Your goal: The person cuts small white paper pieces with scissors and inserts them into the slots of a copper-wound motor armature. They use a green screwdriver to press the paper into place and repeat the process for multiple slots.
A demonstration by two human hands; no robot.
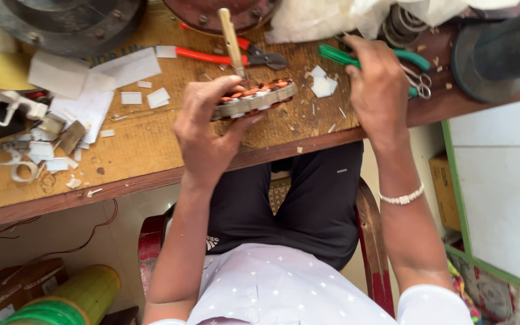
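My left hand point(207, 129) grips a round motor stator point(254, 99) with copper windings and a grey laminated rim, held tilted just above the wooden workbench point(133, 144). A tool with a pale wooden handle point(231, 37) stands up from the stator's top. My right hand point(375, 84) rests on the bench to the right, fingers closed over green-handled scissors point(413, 75); whether it lifts them I cannot tell.
Red-handled pliers point(224, 57) lie behind the stator. White paper scraps point(94, 90) and white plastic parts point(16, 105) litter the left of the bench. A dark round housing point(67, 24) sits at the back left, a black object point(495, 54) at the right. A yellow-green roll point(70, 298) lies below.
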